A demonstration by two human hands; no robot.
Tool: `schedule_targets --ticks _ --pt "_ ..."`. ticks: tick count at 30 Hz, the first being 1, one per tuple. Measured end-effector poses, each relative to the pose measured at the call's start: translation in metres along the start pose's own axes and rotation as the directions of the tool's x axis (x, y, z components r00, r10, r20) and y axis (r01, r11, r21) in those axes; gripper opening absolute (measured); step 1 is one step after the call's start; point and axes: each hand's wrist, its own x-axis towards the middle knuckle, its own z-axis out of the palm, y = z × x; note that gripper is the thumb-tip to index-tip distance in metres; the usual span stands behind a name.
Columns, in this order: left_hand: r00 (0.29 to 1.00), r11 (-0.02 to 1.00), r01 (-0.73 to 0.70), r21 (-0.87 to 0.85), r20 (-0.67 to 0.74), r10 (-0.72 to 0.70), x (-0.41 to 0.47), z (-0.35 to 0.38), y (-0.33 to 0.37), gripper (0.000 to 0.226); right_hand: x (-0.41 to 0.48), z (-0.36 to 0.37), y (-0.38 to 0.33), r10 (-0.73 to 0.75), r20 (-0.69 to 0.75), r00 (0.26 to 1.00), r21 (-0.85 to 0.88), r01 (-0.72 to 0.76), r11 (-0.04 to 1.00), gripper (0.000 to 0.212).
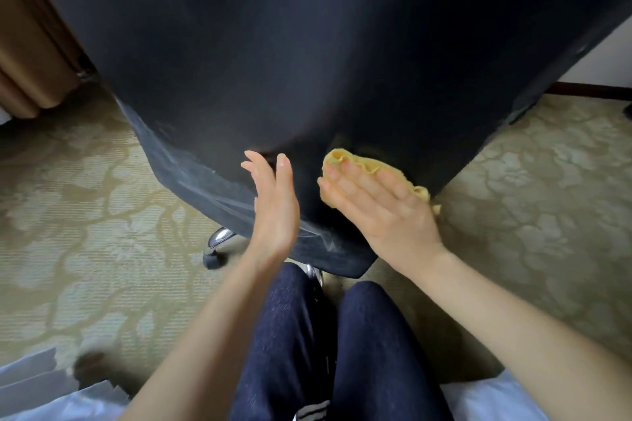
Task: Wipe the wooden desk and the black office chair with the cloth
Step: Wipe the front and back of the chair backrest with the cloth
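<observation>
The black office chair (307, 44) fills the upper half of the head view, its dark fabric back facing me and tilted. My right hand (379, 208) lies flat on the yellow cloth (362, 162), pressing it against the lower part of the chair back. My left hand (275, 205) is beside it, fingers straight and apart, its edge against the chair's lower rim. It holds nothing. The wooden desk is not in view.
A chrome chair leg with a caster (215, 249) sticks out under the chair. Patterned green carpet (85, 198) covers the floor. A brown curtain (30, 44) hangs at the far left. My legs in dark trousers (307, 352) are below, with white bedding (41, 393) at the bottom edge.
</observation>
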Motion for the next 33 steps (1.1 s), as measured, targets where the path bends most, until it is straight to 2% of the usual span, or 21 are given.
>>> schedule_targets --ticks 4,6,7,9,11,14,17,21,24,28,29,31,32,33 --pt "0.999 1.0 -0.014 -0.016 0.032 0.014 -0.001 0.0 -0.005 0.06 -0.012 0.011 -0.03 -0.171 0.239 0.956 0.125 0.145 0.982 0.047" --pt "0.998 1.0 -0.019 -0.02 0.056 0.02 -0.001 0.0 -0.007 0.061 -0.013 0.011 -0.038 -0.246 0.311 0.918 0.13 0.215 0.968 0.049" --pt "0.998 1.0 -0.019 -0.023 0.065 0.021 -0.001 -0.002 -0.007 0.061 -0.01 0.008 -0.039 -0.234 0.318 0.919 0.139 0.199 0.97 0.051" --pt "0.996 1.0 -0.016 -0.02 0.085 0.018 -0.001 -0.005 -0.007 0.062 -0.004 0.001 -0.04 -0.129 0.292 0.948 0.264 0.049 0.963 0.049" --pt "0.994 1.0 -0.019 -0.018 0.104 0.021 -0.004 -0.013 -0.007 0.061 0.0 -0.01 -0.042 0.021 0.263 0.964 0.461 -0.145 0.876 0.046" --pt "0.996 0.994 0.045 -0.096 0.08 -0.037 -0.015 -0.027 -0.01 0.059 0.004 -0.03 -0.045 0.113 0.362 0.926 0.585 -0.319 0.745 0.047" --pt "0.98 0.975 0.148 -0.163 0.156 -0.122 -0.042 -0.038 -0.017 0.048 0.004 -0.042 -0.052 0.171 0.496 0.852 0.713 -0.511 0.48 0.055" --pt "0.95 0.953 0.06 -0.296 0.31 0.036 -0.086 -0.042 -0.018 0.049 0.011 -0.074 -0.067 0.336 0.537 0.774 0.814 -0.579 0.034 0.055" --pt "0.943 0.944 -0.051 -0.325 0.295 0.153 -0.1 -0.045 -0.015 0.038 0.016 -0.096 -0.078 0.334 0.595 0.731 0.795 -0.596 -0.113 0.057" --pt "0.963 0.94 -0.1 -0.325 0.207 0.174 -0.108 -0.055 -0.012 0.022 0.027 -0.122 -0.085 0.377 0.614 0.693 0.788 -0.559 -0.258 0.059" --pt "0.964 0.942 -0.105 -0.319 0.202 0.175 -0.109 -0.059 -0.011 0.019 0.028 -0.128 -0.085 0.373 0.634 0.678 0.773 -0.537 -0.338 0.057" --pt "0.962 0.943 -0.111 -0.315 0.203 0.181 -0.108 -0.067 -0.009 0.016 0.026 -0.136 -0.083 0.315 0.694 0.647 0.675 -0.433 -0.598 0.052" --pt "0.961 0.942 -0.115 -0.315 0.206 0.186 -0.107 -0.071 -0.008 0.015 0.024 -0.139 -0.08 0.288 0.733 0.616 0.584 -0.354 -0.73 0.048" --pt "0.957 0.942 -0.118 -0.314 0.217 0.192 -0.106 -0.074 -0.007 0.015 0.021 -0.141 -0.079 0.274 0.782 0.559 0.493 -0.287 -0.821 0.046"
